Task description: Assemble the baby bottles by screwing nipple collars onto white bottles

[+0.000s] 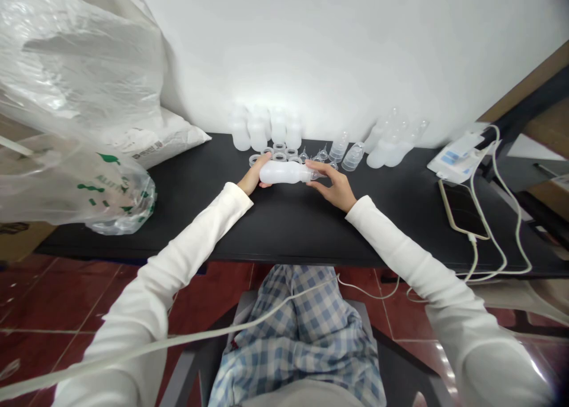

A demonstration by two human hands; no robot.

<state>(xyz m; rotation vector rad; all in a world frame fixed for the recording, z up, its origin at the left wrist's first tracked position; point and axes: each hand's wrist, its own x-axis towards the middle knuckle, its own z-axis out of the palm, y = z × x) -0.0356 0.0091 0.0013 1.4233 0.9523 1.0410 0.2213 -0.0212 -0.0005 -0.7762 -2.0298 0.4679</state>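
A white baby bottle [284,172] lies sideways between my hands above the black table. My left hand [252,176] is closed around its base end. At the neck end, the fingers of my right hand [334,188] grip a collar with a clear nipple [316,175] on it; how far it sits on the bottle I cannot tell. Just behind the held bottle lie several white rings [279,156] and several loose clear nipples [322,153]. Two clear caps [353,156] rest to the right of these.
Several white bottles [258,128] stand against the wall; more, with clear tops [393,140], stand at the right. A phone [464,208] on a cable and a white box [457,152] lie far right. Plastic bags [111,182] crowd the left. A cable [195,339] crosses my lap.
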